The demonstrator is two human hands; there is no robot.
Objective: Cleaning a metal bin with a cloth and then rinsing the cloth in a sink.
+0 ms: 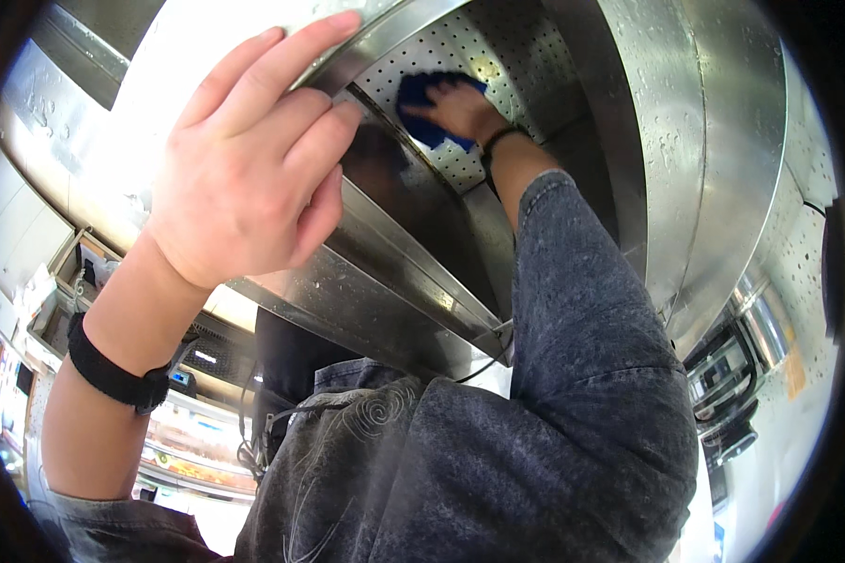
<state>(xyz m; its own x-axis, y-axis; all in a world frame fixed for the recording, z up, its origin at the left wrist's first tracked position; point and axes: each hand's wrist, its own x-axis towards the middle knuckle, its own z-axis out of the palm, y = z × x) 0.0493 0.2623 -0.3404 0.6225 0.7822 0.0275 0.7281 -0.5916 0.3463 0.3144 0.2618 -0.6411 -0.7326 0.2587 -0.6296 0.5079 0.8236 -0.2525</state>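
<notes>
My left hand (253, 159) rests at the metal edge (371, 47) of a steel counter, back of the hand up. Two of its fingers stretch out while the others bend, and nothing is held in it. Inside the recess below, my right hand (462, 108) presses a dark blue cloth (421, 98) against a perforated metal panel (465, 169). The cloth is bunched around and under the fingers, and part of it is hidden by them. A yellowish spot shows on the panel just beyond the cloth.
Steel ledges (413, 253) frame the recess, with water drops on the broad steel surface (667, 131) at right. At left are a box-like tray (56, 300) and lit shelves (197, 441). Dark and shiny equipment (723, 375) stands at the lower right.
</notes>
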